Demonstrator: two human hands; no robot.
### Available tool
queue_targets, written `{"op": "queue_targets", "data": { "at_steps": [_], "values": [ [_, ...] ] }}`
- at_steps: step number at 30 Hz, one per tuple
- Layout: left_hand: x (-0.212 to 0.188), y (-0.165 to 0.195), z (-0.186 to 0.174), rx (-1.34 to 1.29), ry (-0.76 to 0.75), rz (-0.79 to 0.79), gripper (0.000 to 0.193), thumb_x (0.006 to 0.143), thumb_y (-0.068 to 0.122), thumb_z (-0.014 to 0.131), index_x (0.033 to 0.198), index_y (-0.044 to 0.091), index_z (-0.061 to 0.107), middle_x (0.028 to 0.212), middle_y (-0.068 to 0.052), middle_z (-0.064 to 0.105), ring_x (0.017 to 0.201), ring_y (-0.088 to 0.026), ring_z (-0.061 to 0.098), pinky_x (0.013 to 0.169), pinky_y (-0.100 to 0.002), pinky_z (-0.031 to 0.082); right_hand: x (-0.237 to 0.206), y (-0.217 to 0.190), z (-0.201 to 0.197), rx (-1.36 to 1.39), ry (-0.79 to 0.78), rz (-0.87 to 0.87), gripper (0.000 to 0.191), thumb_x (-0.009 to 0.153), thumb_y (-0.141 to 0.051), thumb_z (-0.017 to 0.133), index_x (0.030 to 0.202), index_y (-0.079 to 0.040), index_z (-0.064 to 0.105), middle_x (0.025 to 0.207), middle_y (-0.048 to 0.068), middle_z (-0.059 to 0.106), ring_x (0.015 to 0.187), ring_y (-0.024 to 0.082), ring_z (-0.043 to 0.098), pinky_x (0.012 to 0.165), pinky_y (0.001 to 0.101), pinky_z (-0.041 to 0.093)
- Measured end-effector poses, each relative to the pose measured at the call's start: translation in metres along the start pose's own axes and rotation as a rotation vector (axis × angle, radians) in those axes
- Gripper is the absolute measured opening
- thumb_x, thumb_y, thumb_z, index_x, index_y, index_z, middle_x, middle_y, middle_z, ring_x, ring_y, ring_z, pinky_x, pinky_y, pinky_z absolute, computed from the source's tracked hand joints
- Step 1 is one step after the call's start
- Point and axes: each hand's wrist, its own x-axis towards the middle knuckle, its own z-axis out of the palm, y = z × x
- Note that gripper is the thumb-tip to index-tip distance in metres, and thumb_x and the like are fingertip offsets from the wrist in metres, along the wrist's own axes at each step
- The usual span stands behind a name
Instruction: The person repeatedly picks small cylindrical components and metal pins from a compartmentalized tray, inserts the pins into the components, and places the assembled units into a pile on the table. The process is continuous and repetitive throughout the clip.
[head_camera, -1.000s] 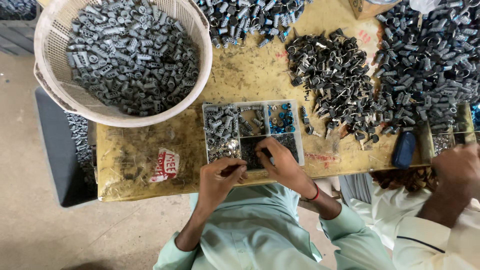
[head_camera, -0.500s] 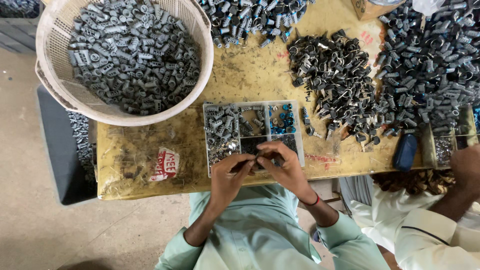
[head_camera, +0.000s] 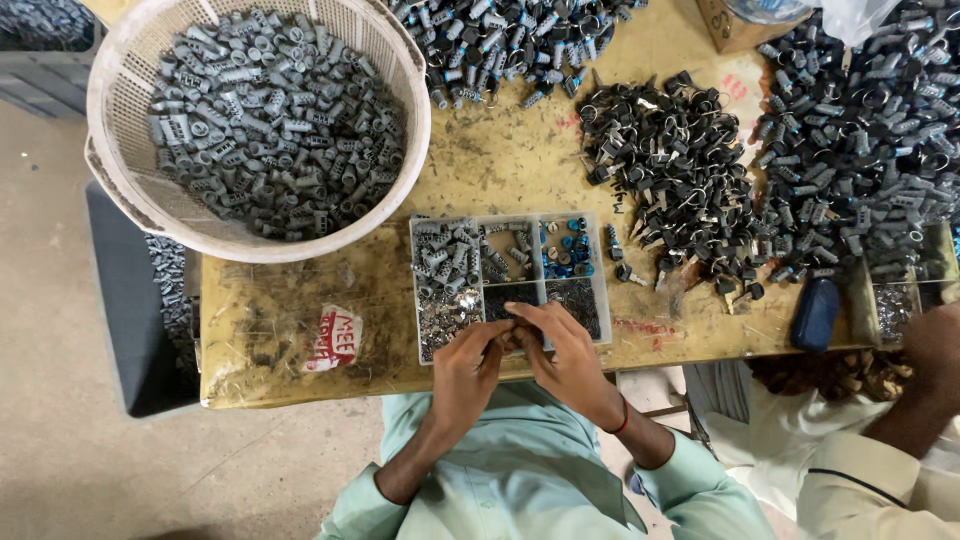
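At the upper left of the frame a white perforated basket (head_camera: 110, 150) is sitting half over the table edge, filled with grey ribbed cylinder parts (head_camera: 275, 120). Below it, in the lower left, a red-and-white scrap of wrapper (head_camera: 333, 338) is lying on the worn yellow tabletop (head_camera: 500, 160).

At lower centre the left hand (head_camera: 462, 372) and the right hand (head_camera: 572, 358) are meeting fingertip to fingertip over the near edge of a clear compartment tray (head_camera: 598, 290). Both sets of fingers are pinched narrow around a small dark part (head_camera: 512, 334); it is mostly covered, so I cannot tell its exact shape. It is probably light, stiff and hard, easy to drop because it is tiny, so a fingertip pinch on its sides looks like the sensible hold.

The tray is holding grey cylinders in its tall left compartment, small mixed pieces in the upper middle, blue rings (head_camera: 566, 250) in the upper right, and fine dark bits in the two lower cells.

Right of centre a heap of black keyed pieces with wire rings (head_camera: 670, 180) is spreading across the table. At the far right a bigger pile of dark grey parts (head_camera: 860, 130) is lying, with a dark blue object (head_camera: 815, 312) below it, and another person's hand (head_camera: 935, 345) is showing at the lower right edge.
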Motion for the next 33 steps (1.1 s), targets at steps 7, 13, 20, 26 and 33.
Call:
{"op": "queue_targets", "data": {
  "at_steps": [7,13,20,26,33],
  "values": [
    [0.001,-0.009,0.001,-0.01,-0.025,0.008,0.025,0.09,-0.005,0.07,0.113,0.002,0.076,0.104,-0.012,0.079,0.088,-0.019,0.08,0.075,-0.029,0.065,-0.007,0.002,0.005,-0.08,0.038,-0.008,0.052,0.09,0.012,0.066,0.138,-0.005,0.056,0.098,0.015,0.065,0.083,0.031,0.064,0.072,0.0397,0.052],
    [0.0,-0.017,-0.002,-0.096,-0.035,-0.137,0.02,0.084,-0.002,0.078,0.104,0.0,0.078,0.093,-0.01,0.082,0.079,-0.014,0.08,0.07,-0.025,0.063,-0.017,0.012,0.005,0.021,0.004,0.114,0.05,0.092,0.007,0.068,0.138,-0.002,0.055,0.1,0.012,0.07,0.089,0.024,0.07,0.079,0.0324,0.056],
    [0.006,-0.014,-0.011,-0.519,-0.115,-0.309,0.02,0.091,-0.001,0.071,0.112,-0.002,0.071,0.092,-0.008,0.079,0.081,-0.011,0.076,0.074,-0.026,0.064,-0.007,0.029,0.0,0.618,-0.176,0.491,0.015,0.099,0.002,0.069,0.114,0.004,0.067,0.102,0.008,0.069,0.094,0.012,0.065,0.08,0.0268,0.055],
    [0.003,-0.024,-0.015,-0.585,-0.229,-0.427,0.011,0.097,0.003,0.071,0.104,-0.004,0.072,0.085,-0.009,0.075,0.074,-0.013,0.073,0.066,-0.027,0.062,-0.012,0.023,-0.006,0.017,-0.144,0.033,0.016,0.093,-0.001,0.071,0.107,-0.003,0.065,0.106,0.006,0.065,0.098,0.01,0.065,0.081,0.0251,0.055],
    [0.009,-0.033,-0.026,-0.845,-0.445,-0.551,0.014,0.089,0.003,0.074,0.1,-0.005,0.072,0.081,-0.011,0.074,0.066,-0.014,0.069,0.058,-0.028,0.059,-0.02,0.044,0.001,0.951,-0.321,0.48,0.021,0.102,0.001,0.061,0.122,-0.004,0.056,0.109,0.005,0.066,0.1,0.012,0.067,0.084,0.0285,0.058]
  ]
}}
